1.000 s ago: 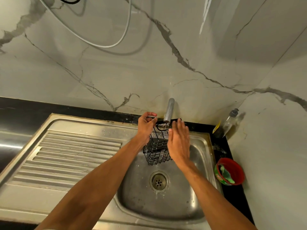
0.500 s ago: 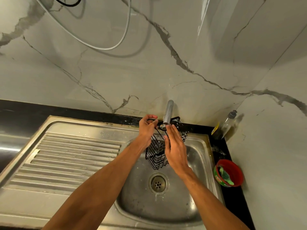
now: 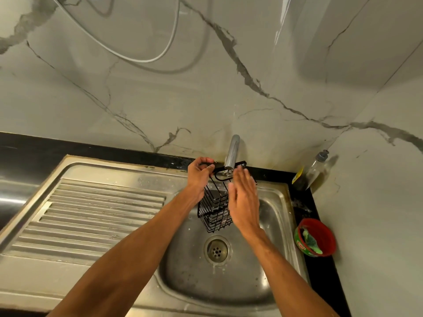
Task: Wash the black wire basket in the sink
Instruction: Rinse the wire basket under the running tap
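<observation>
Steel sink [image 3: 278,227], right hand [image 3: 244,202] still against black wire basket [image 3: 214,210]

Black wire basket [image 3: 214,211], tall and narrow, tilted, held under the tap [image 3: 231,154] above the steel sink [image 3: 278,225]

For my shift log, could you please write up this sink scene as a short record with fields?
basket: black wire, held over the sink, its top under the tap
left hand: grips the basket's top wire
right hand: fingers straight, laid along the basket's right side
right of sink: red tub with a green scrubber; bottle in the corner
water: cannot tell if running
</observation>
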Demonstrator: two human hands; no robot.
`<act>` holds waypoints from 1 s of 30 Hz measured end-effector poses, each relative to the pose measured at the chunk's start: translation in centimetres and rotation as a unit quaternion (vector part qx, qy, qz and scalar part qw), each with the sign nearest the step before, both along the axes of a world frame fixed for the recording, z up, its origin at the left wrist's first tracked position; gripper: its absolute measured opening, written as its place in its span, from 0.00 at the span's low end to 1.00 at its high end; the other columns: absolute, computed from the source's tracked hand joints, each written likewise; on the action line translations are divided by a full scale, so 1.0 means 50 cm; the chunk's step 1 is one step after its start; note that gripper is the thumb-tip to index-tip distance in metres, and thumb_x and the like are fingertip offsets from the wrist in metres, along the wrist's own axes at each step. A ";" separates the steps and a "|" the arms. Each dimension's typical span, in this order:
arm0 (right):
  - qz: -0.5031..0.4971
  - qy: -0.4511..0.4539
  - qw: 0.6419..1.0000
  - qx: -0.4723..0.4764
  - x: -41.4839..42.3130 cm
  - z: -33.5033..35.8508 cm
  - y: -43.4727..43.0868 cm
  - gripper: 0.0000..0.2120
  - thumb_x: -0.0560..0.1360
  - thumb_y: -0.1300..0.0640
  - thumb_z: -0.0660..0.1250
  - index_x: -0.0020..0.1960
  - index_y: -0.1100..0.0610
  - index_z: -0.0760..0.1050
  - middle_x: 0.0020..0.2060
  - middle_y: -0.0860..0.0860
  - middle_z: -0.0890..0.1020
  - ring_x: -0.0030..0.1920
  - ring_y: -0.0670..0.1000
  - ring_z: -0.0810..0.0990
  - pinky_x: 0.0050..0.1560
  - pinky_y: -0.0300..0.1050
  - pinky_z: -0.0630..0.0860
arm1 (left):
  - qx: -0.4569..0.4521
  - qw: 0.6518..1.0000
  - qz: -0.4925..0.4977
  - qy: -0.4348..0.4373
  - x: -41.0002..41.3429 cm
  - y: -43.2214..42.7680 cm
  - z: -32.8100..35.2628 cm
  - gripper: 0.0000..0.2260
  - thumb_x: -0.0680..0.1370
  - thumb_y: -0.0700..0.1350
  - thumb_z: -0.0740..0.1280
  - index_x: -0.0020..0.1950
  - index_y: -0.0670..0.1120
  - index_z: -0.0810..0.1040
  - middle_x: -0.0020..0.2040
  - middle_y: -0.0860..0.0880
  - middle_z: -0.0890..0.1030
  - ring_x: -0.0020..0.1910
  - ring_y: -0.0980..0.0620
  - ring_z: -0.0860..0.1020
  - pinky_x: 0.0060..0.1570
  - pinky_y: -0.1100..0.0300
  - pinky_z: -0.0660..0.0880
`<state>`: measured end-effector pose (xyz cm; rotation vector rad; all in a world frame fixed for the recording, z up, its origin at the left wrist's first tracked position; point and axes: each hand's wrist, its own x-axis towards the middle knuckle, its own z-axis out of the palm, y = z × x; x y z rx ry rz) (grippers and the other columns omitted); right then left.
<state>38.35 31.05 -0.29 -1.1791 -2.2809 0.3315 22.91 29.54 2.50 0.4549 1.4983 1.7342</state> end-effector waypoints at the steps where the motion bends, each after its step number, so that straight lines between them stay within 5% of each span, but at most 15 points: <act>1: -0.026 -0.007 0.999 -0.026 -0.001 0.002 0.003 0.27 0.84 0.44 0.43 0.78 0.55 0.56 0.78 0.52 0.57 0.80 0.51 0.51 0.80 0.54 0.49 | -0.002 1.000 0.001 -0.002 0.002 -0.004 -0.004 0.11 0.78 0.28 0.66 0.47 0.44 0.79 0.41 0.47 0.80 0.38 0.54 0.76 0.39 0.62 0.75; 5: 0.095 -0.088 0.992 0.007 0.004 -0.003 -0.005 0.27 0.84 0.44 0.41 0.79 0.53 0.53 0.79 0.50 0.54 0.80 0.50 0.49 0.80 0.54 0.48 | -0.003 1.000 0.013 -0.003 -0.002 -0.013 -0.016 0.10 0.78 0.28 0.67 0.49 0.43 0.79 0.41 0.46 0.79 0.39 0.52 0.76 0.38 0.63 0.76; 9: -0.033 -0.001 0.981 -0.192 0.021 0.019 0.044 0.26 0.85 0.44 0.46 0.80 0.52 0.52 0.80 0.50 0.56 0.79 0.50 0.52 0.79 0.53 0.52 | -0.009 1.000 0.012 -0.009 -0.013 -0.029 -0.012 0.10 0.79 0.29 0.67 0.50 0.44 0.79 0.44 0.46 0.80 0.42 0.53 0.77 0.40 0.63 0.76; 11: -0.015 0.053 0.962 -0.268 0.021 0.032 0.058 0.26 0.85 0.44 0.49 0.80 0.51 0.55 0.79 0.51 0.60 0.78 0.51 0.58 0.77 0.54 0.58 | -0.004 1.000 0.008 -0.018 -0.018 -0.031 -0.007 0.10 0.79 0.30 0.67 0.50 0.44 0.79 0.43 0.46 0.80 0.41 0.54 0.77 0.39 0.64 0.76; 17: -0.008 0.283 0.834 -0.473 0.018 0.072 0.105 0.16 0.83 0.54 0.61 0.69 0.56 0.73 0.62 0.45 0.76 0.64 0.46 0.73 0.60 0.42 0.68 | 0.004 0.999 -0.002 -0.044 -0.032 -0.045 -0.010 0.10 0.78 0.31 0.68 0.56 0.42 0.78 0.42 0.49 0.81 0.38 0.57 0.78 0.34 0.67 0.74; 21: -0.078 0.308 0.846 -0.429 0.001 0.052 0.113 0.08 0.80 0.57 0.66 0.57 0.56 0.80 0.47 0.50 0.83 0.50 0.49 0.80 0.42 0.38 0.71 | -0.059 0.990 -0.089 0.089 -0.033 -0.053 0.000 0.10 0.80 0.41 0.70 0.60 0.44 0.77 0.38 0.50 0.78 0.36 0.56 0.74 0.33 0.66 0.71; 24: -0.096 0.326 0.845 -0.413 -0.012 0.045 0.111 0.07 0.78 0.59 0.69 0.56 0.56 0.82 0.45 0.48 0.84 0.44 0.45 0.80 0.39 0.36 0.72 | -0.134 0.920 -0.229 0.288 -0.028 -0.054 0.012 0.12 0.81 0.53 0.68 0.57 0.45 0.79 0.40 0.48 0.80 0.38 0.55 0.75 0.40 0.62 0.72; 27: -0.126 0.339 0.838 -0.408 -0.016 0.048 0.112 0.07 0.76 0.58 0.72 0.54 0.57 0.83 0.45 0.50 0.86 0.44 0.48 0.81 0.34 0.38 0.74 | -0.122 0.914 -0.237 0.306 -0.025 -0.054 0.009 0.11 0.82 0.49 0.68 0.51 0.42 0.81 0.37 0.48 0.80 0.37 0.51 0.75 0.43 0.54 0.72; 30: -0.102 0.373 0.833 -0.396 -0.014 0.050 0.103 0.12 0.80 0.53 0.67 0.60 0.58 0.81 0.54 0.52 0.85 0.55 0.49 0.82 0.53 0.45 0.81 | -0.122 0.940 -0.184 0.260 -0.017 -0.045 0.002 0.08 0.81 0.47 0.70 0.47 0.44 0.82 0.33 0.51 0.78 0.35 0.52 0.74 0.42 0.55 0.71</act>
